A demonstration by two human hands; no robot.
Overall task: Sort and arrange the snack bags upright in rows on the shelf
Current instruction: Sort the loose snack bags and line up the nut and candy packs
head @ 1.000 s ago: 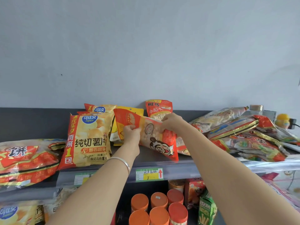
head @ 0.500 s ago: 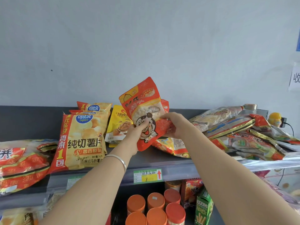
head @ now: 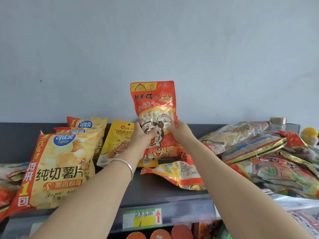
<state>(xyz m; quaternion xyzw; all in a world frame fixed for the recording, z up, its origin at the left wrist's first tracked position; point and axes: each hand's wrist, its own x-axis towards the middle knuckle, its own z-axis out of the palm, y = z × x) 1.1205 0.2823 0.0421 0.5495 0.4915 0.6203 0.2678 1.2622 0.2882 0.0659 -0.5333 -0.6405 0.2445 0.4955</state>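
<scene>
Tilted earlier, the red bag point(head: 154, 109) is now upright, left hand point(head: 140, 135) and right hand point(head: 181, 133) gripping its lower half; seat it squarely on the shelf point(head: 155, 190).

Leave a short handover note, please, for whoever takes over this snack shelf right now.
Hands: left hand and right hand both grip the lower part of the red Wangzai bun bag, held upright over the middle of the shelf.
Done: Copico potato chip bags lean upright at the left, one behind another; the yellow walnut bag leans beside them.
Left: set the held bag down upright, stand up the orange bag lying flat below it, then sort the heap of bags at the right.
</scene>
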